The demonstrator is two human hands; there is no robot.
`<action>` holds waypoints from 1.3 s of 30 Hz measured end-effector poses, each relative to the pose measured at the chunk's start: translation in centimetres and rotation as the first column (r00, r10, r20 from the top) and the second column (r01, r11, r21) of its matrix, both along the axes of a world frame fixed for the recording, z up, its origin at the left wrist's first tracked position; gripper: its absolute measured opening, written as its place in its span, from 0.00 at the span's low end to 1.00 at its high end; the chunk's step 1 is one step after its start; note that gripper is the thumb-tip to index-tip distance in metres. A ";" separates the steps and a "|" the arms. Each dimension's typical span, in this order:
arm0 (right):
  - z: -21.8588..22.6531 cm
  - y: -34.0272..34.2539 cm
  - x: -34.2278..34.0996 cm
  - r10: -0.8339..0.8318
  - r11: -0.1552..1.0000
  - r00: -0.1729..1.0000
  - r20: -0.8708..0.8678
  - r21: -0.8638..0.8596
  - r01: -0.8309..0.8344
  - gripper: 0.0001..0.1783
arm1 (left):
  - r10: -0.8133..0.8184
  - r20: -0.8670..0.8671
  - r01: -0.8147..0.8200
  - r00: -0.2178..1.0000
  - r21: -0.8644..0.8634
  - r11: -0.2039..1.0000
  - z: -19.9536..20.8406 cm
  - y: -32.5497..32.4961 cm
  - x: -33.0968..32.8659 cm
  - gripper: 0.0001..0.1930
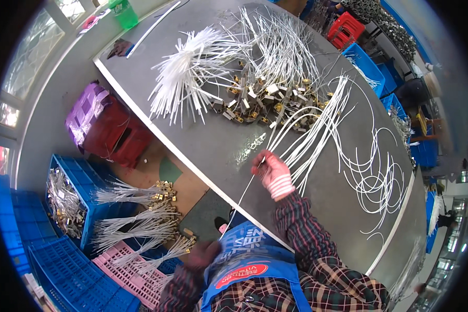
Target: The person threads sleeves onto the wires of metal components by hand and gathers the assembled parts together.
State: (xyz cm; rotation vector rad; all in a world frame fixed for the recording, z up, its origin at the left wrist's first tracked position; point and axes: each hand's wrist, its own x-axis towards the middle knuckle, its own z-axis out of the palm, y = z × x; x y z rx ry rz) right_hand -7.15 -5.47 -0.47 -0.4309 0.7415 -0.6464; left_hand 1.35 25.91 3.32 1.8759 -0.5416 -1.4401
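My right hand [273, 176], in a reddish glove with a striped cuff, is raised over the grey table and closed in a pinch on a thin white wire [247, 188]. That wire slants down across the table's pale edge to my left hand [205, 255], which is dark and blurred beside my blue apron and appears closed on its lower end. Just beyond my right hand lies a bunch of loose white wires [322, 130]. Farther back is a heap of small metal parts with brass-coloured ends [275, 101], with white wires fanning out from it.
A thick bundle of white tubes or wires [187, 67] lies at the back left of the table [192, 145]. Curled wires [377, 179] spread to the right. Left of me stand a blue crate [83, 208], a pink basket [124, 270] and a red stool [122, 138].
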 end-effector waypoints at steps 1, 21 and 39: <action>-0.6 -0.9 -0.4 -0.005 0.998 1.000 -0.003 -0.056 0.005 0.14 | 0.016 -0.190 0.010 0.982 0.137 0.990 -1.6 4.5 0.7 0.16; 4.3 -6.6 -1.7 -0.267 0.923 0.945 -0.188 -0.331 0.195 0.14 | 0.504 -0.400 -0.273 0.765 0.506 0.818 -6.0 20.1 2.4 0.14; 6.3 -6.0 -5.3 -0.062 0.925 0.995 -0.081 -0.378 0.027 0.16 | 0.346 -0.488 -0.189 0.801 0.343 0.920 -6.4 10.0 4.0 0.11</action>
